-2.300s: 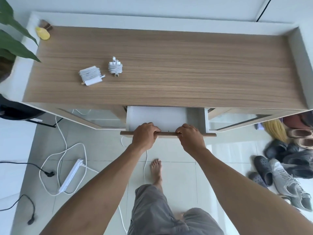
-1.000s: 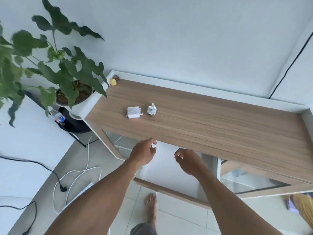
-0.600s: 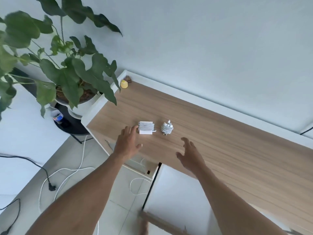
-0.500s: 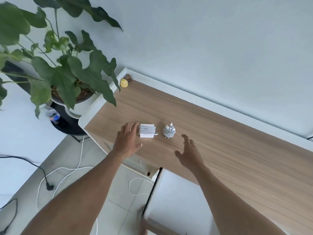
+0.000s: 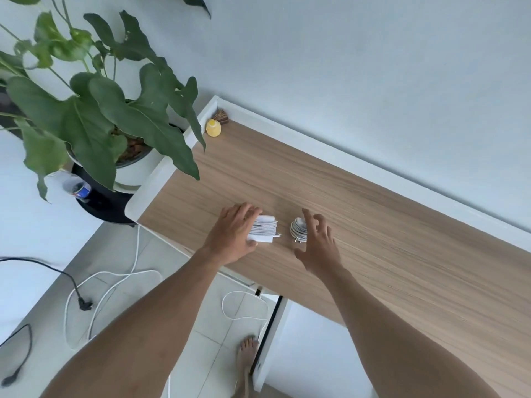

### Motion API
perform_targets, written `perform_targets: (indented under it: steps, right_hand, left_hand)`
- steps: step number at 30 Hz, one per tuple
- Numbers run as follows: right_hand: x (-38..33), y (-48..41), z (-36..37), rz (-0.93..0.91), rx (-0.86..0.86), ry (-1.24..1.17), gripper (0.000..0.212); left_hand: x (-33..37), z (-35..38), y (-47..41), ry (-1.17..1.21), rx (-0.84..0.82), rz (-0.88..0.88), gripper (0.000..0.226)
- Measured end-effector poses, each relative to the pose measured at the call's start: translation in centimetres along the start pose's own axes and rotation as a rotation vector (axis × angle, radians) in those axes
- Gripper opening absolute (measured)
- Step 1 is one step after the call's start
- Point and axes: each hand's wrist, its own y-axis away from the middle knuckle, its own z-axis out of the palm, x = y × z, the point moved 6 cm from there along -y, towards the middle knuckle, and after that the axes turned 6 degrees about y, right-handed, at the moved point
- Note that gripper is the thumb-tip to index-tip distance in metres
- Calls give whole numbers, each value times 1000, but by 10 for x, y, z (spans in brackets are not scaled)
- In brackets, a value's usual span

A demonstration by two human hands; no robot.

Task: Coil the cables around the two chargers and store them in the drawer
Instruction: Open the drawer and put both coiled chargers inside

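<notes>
Two white chargers with their cables coiled round them lie side by side on the wooden cabinet top (image 5: 388, 225). My left hand (image 5: 231, 235) lies over the left part of the square charger (image 5: 265, 229), fingers curled over its far edge and thumb at its near corner. The small plug charger (image 5: 296, 231) sits just right of it. My right hand (image 5: 319, 244) is at that charger's right side with fingers spread and holds nothing. The white drawer (image 5: 268, 340) stands pulled out below the cabinet's front edge.
A large potted plant (image 5: 94, 110) stands off the cabinet's left end, its leaves overhanging the corner. A small yellow object (image 5: 213, 128) sits in the back left corner. White and black cables (image 5: 115, 282) trail over the tiled floor. My bare foot (image 5: 247, 351) is beside the drawer.
Both hands left the drawer front and reached up and forward to the chargers. The left hand now covers the square charger; the right has arrived beside the small one.
</notes>
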Motion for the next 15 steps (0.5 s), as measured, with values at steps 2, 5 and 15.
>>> perform_targets:
  steps: [2,5,15]
  right_hand:
    - [-3,-2,2,-5,7,44,87]
    - [-5,-4,1,-6,57,84,67]
    - [24,31,-7,48,121,35,58]
  left_hand:
    - [0,1,1,-26,-10,23,74]
    - [0,3,1,-69,-1,30,73]
    - [22,4,8,8,-4,-34,59]
